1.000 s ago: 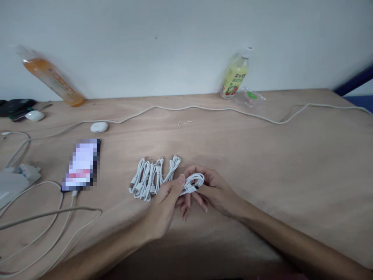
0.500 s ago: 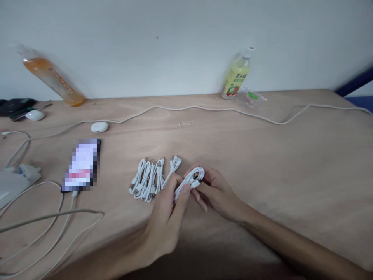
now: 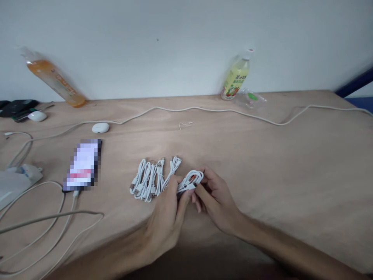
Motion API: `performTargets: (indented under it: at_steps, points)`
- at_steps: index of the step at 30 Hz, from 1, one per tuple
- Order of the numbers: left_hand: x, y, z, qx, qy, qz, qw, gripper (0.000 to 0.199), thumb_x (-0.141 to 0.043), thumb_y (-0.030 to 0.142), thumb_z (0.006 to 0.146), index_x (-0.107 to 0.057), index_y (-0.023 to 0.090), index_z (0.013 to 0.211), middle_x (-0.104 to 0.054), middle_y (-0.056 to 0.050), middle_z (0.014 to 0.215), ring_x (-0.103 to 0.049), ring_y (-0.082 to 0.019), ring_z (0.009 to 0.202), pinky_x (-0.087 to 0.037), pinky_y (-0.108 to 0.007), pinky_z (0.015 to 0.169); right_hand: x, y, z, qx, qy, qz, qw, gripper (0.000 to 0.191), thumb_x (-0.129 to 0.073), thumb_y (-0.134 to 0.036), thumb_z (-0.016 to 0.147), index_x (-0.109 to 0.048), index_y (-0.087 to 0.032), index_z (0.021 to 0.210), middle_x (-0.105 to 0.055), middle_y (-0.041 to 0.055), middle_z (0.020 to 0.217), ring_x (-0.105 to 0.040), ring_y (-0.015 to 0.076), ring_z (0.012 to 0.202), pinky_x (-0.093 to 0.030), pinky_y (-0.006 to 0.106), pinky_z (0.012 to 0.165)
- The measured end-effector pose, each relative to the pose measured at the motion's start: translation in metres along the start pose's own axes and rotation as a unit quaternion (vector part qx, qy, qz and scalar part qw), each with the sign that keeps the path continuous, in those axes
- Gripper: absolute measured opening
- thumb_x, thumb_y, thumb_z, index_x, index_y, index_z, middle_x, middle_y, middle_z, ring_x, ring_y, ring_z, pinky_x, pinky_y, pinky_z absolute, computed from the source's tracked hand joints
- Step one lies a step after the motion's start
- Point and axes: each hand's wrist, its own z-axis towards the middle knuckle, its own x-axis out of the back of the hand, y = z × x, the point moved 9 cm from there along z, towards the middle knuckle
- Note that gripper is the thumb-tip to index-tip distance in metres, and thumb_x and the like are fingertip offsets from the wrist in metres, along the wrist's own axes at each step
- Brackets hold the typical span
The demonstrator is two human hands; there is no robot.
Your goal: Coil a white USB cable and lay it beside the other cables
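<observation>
While both hands meet low in the middle of the desk (image 3: pixel 262 155), they share one small white cable (image 3: pixel 190 181) folded into a loop. The left hand (image 3: pixel 167 216) has its fingers pinching the near end of the loop. The right hand (image 3: pixel 217 198) has its fingers closed on the far side, where a bit of orange shows at the plug. To do this well, it seems best to keep the loop flat and tight, with the plugs tucked in, so it does not spring open. The cable looks smooth, thin and bendy.

Just beside the left hand lies a row of white cable bundles (image 3: pixel 151 177), each a neat little bunch. Farther left, a phone (image 3: pixel 83 163) lies flat with a cord plugged in. A long white cord (image 3: pixel 204 110) snakes across the pale wooden desk, which looks smooth. Near the wall stand a yellow bottle (image 3: pixel 236 77) and a leaning orange bottle (image 3: pixel 54 79).
</observation>
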Motion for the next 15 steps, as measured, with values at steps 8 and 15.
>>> performTargets:
  at_steps: [8, 15]
  points:
    - [0.005, 0.0, -0.002, 0.014, 0.012, 0.04, 0.999, 0.021, -0.05, 0.035, 0.115, -0.057, 0.025, 0.098, -0.063, -0.002, 0.085, -0.056, -0.023, 0.075, -0.041, -0.037, 0.073, 0.005, -0.012, -0.012, 0.071, 0.041, -0.162, 0.983, 0.013, -0.058, -0.036, 0.114, -0.057, -0.027, 0.105, -0.066, -0.002, 0.084, -0.056, 0.015, 0.068, -0.047, 0.028, 0.063]
    - [0.003, 0.004, -0.003, 0.008, 0.003, 0.031, 0.999, 0.023, -0.047, 0.035, 0.117, -0.058, 0.025, 0.099, -0.064, -0.002, 0.087, -0.057, -0.023, 0.077, -0.045, -0.037, 0.075, -0.004, -0.027, -0.018, 0.192, 0.041, -0.329, 0.924, 0.021, -0.045, -0.019, 0.113, -0.057, -0.026, 0.098, -0.069, 0.0012, 0.085, -0.057, 0.0182, 0.068, -0.046, 0.032, 0.067]
